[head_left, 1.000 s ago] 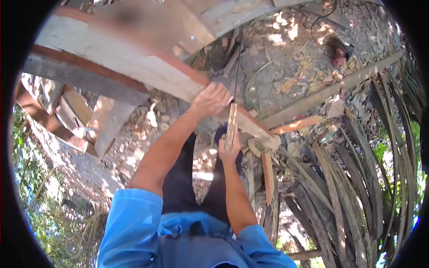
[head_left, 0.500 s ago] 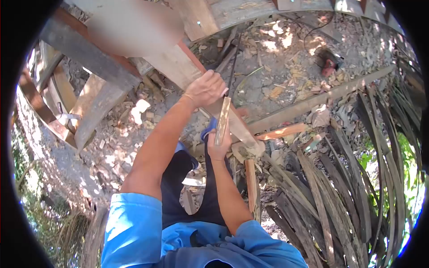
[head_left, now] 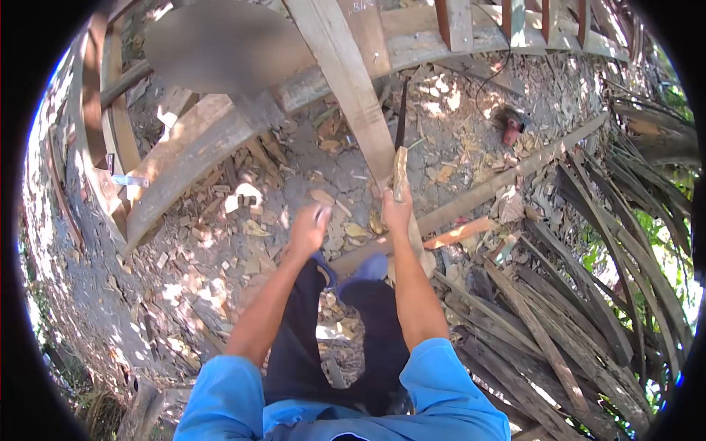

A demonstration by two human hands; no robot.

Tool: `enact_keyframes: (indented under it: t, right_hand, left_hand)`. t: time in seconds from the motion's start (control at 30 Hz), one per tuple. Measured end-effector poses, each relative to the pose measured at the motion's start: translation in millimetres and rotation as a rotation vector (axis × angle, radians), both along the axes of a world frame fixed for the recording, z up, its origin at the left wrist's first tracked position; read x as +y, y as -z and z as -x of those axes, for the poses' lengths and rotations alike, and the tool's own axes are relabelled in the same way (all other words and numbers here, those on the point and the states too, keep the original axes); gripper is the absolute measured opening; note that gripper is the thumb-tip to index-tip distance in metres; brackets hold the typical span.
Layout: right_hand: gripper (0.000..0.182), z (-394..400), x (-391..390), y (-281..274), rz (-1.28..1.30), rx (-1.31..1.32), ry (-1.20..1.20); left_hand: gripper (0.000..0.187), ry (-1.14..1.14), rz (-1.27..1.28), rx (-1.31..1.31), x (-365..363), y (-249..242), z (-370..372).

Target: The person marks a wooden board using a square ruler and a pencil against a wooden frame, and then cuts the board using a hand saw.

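A handsaw is in my right hand (head_left: 398, 213), my fingers closed around its light wooden handle (head_left: 401, 175). Its dark, narrow blade (head_left: 402, 110) points away from me, seen nearly edge-on. Just left of the blade a long timber plank (head_left: 351, 84) runs from the top of the view down behind my right hand. My left hand (head_left: 309, 231) is in the air left of the plank and apart from it, smeared by motion. A small dark spot shows at its fingers; I cannot tell whether it holds anything.
Curved timber frames (head_left: 184, 165) stand at left, and a slatted one (head_left: 434, 37) crosses the back. A long board (head_left: 507, 176) lies on the chip-strewn ground beside a red corded tool (head_left: 512, 131). Dry palm fronds (head_left: 559, 338) are heaped at right. My feet are below my hands.
My left hand has let go of the plank and come back toward me, to the left. The plank lies at a steeper angle in view. My right hand still grips the handsaw, now farther right.
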State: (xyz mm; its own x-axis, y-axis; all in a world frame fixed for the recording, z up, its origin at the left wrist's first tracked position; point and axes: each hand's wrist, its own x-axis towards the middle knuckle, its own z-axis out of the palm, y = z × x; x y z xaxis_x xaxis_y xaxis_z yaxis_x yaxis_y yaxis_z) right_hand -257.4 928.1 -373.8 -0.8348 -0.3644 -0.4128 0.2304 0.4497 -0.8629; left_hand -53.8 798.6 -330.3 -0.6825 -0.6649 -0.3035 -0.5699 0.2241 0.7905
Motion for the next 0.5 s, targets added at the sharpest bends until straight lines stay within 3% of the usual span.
enact_keyframes:
  t: [0.03,0.13,0.2,0.23,0.33,0.43,0.5]
  right_hand:
    - [0.058,0.0,-2.5,-4.5,0.017,-0.025,0.016]
    - [0.057,-3.0,-8.1,-26.8,0.077,-0.186,0.079]
    - [0.059,1.4,-0.1,-11.6,0.069,-0.035,-0.025]
    - [0.059,-1.2,6.9,-4.5,0.054,0.0,-0.051]
    - [0.061,-1.5,13.2,7.3,0.028,0.035,-0.072]
    - [0.06,-1.1,5.4,-1.2,0.075,0.038,-0.038]
    - [0.051,-1.0,0.1,1.0,0.125,0.168,-0.027]
  left_hand:
    - [0.032,-0.062,-0.16,-0.106,13.1,-9.5,-25.2]
    - [0.036,-0.149,-0.287,-0.172,52.6,-4.0,-65.1]
    - [0.037,-0.214,-0.357,-0.116,77.5,-1.4,-59.8]
    - [0.043,-0.175,-0.292,-0.114,85.5,4.2,-51.7]
    - [0.052,-0.172,-0.525,-0.098,86.5,-5.6,-5.9]
    - [0.065,-0.211,-0.596,-0.037,69.9,-34.6,53.5]
    - [0.071,-0.164,-0.434,0.032,61.1,-33.4,85.7]
